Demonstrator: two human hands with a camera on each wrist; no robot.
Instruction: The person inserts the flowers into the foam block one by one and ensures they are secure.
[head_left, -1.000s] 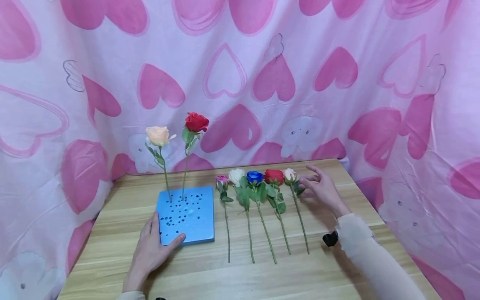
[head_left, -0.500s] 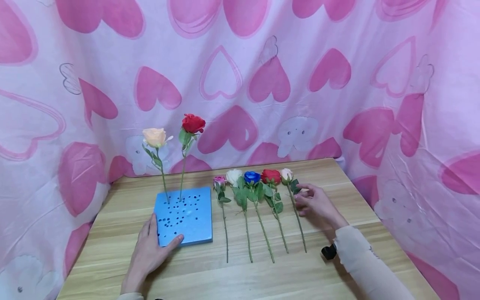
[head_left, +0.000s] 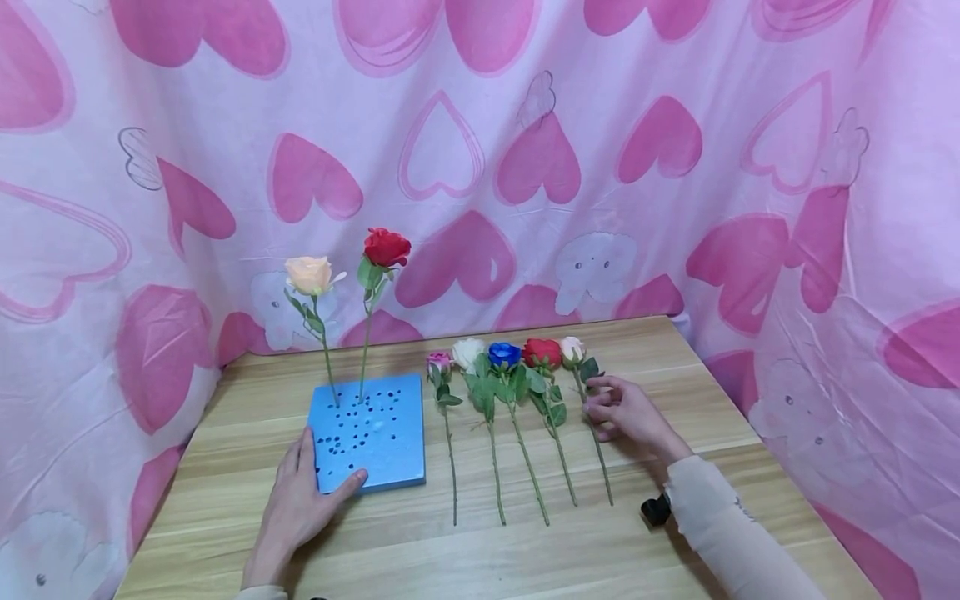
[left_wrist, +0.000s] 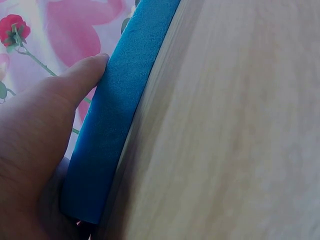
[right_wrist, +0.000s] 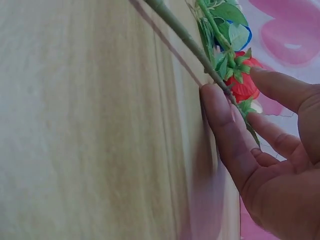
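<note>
My left hand [head_left: 296,500] holds the near left corner of a blue foam block [head_left: 390,454] full of small holes, fingers along its left side. In the left wrist view the thumb [left_wrist: 87,75] lies on the block's edge. A peach rose [head_left: 309,275] and a red rose [head_left: 387,247] stand upright in the block. My right hand [head_left: 633,417] is at the stem of a pale pink rose [head_left: 573,350] lying on the table. In the right wrist view the fingertips are right at this stem [right_wrist: 187,40], while the thumb stands apart from the fingers.
Left of the pale pink rose lie a red rose [head_left: 542,352], a blue rose [head_left: 505,356], a white rose [head_left: 468,355] and a small purple-pink rose [head_left: 439,362], side by side on the wooden table [head_left: 480,562]. A heart-print curtain [head_left: 450,150] surrounds the table.
My right hand has come left and toward me, from beside the pale pink bloom to its stem. The left hand stays on the foam block. The view has shifted slightly.
</note>
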